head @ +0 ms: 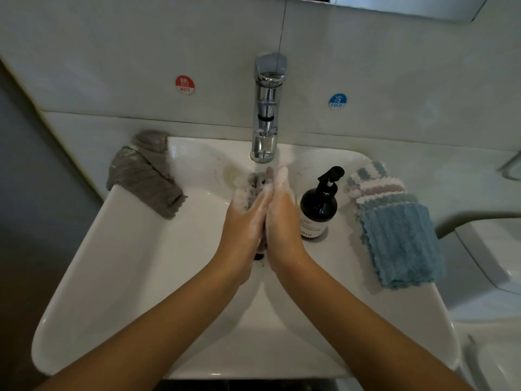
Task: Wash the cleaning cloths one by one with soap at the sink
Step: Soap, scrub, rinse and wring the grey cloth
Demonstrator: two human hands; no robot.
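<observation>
Over the white sink (pixel 112 249), under the chrome faucet (pixel 266 117), a small grey cloth (pixel 255 184) covered in white foam is squeezed between my two palms. My left hand (pixel 244 218) wraps its foamy fingers round the cloth's left side. Flat against the cloth's right side presses my right hand (pixel 282 213), its fingers straight and pointing at the faucet. Only the cloth's top and a strip at the bottom show between my hands. A dark pump soap bottle (pixel 318 210) stands on the rim just right of my right hand.
A crumpled grey cloth (pixel 146 176) hangs over the sink's back left corner. On the right rim lies a stack of cloths, a blue one (pixel 403 244) on top and striped ones (pixel 372 184) behind. A red HOT sticker (pixel 185 84) and a blue COLD sticker (pixel 337 101) mark the wall. A white toilet (pixel 493 249) stands at the far right.
</observation>
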